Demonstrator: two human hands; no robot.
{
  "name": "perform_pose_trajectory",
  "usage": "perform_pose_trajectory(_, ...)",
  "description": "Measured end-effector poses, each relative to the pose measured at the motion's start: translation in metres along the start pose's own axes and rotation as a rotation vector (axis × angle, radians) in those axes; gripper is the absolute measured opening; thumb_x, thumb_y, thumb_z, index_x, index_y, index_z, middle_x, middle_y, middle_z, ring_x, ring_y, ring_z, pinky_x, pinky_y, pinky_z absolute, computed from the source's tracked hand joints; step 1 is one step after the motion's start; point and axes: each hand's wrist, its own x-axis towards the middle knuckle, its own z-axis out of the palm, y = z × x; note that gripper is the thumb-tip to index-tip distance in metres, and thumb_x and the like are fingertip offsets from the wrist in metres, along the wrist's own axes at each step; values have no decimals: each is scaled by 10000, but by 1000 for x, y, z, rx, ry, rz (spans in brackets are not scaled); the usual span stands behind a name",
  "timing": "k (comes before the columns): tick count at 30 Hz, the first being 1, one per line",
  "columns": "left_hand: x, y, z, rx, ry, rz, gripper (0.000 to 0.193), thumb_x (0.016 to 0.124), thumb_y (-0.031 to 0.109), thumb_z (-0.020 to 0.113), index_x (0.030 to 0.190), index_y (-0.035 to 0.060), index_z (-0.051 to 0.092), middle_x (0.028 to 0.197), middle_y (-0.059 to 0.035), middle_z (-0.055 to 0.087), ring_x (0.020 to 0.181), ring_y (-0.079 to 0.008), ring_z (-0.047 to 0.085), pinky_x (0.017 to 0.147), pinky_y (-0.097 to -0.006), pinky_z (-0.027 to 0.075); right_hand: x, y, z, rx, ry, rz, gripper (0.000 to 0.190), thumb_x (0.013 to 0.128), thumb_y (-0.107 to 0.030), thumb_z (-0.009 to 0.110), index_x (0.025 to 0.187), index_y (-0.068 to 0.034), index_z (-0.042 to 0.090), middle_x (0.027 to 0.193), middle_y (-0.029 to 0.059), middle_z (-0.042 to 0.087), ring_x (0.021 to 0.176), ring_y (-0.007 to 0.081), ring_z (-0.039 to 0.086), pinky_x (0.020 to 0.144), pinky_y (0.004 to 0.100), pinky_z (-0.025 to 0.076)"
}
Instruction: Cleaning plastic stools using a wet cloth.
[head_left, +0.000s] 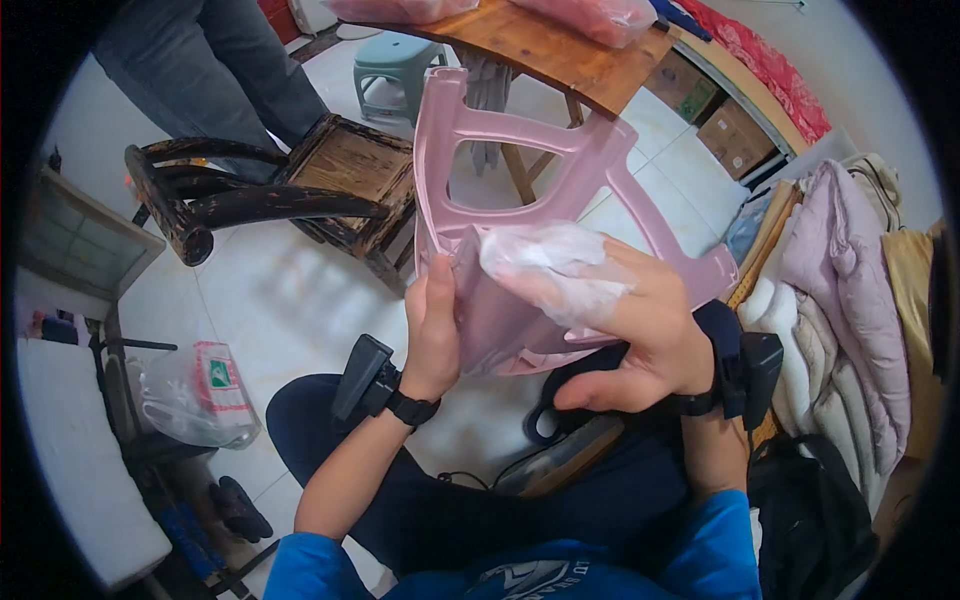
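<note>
A pink plastic stool (517, 214) is tipped over in front of me, its legs pointing away and its seat towards my lap. My left hand (435, 326) grips the stool at the left edge of its seat, thumb on top. My right hand (637, 322) lies over the seat's underside or side, which it partly hides. A thin white wipe or tissue (559, 270) is wrapped over its fingers, while the thumb stands apart from it. Both wrists wear black strapped devices.
A worn dark wooden chair (341, 172) stands at left before a person's legs (217, 75). Beyond the stool are a wooden table (540, 45) and a blue-green stool (394, 67). Folded quilts (840, 300) are piled at right; a plastic bag (199, 394) sits at left.
</note>
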Motion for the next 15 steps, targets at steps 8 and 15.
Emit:
perform_pose_trajectory(8, -2, 15, 14, -29, 54, -15, 485, 933, 486, 404, 650, 92, 407, 636, 70, 336, 611, -41, 293, 527, -224, 233, 0, -1, -3, 37, 63, 79, 649, 683, -290, 755, 1204, 15, 516, 1144, 229, 556, 1035, 376, 553, 878, 370, 437)
perform_pose_trajectory(15, 0, 2, 3, -18, -10, -35, 465, 926, 481, 425, 671, 92, 431, 657, 75, 348, 623, -35, 298, 541, -209, 246, -8, 14, -18, 49, 32, 18, 521, 656, -267, 773, 1080, -4, 620, 1032, 205, 616, 921, 351, 609, 790, 340, 477)
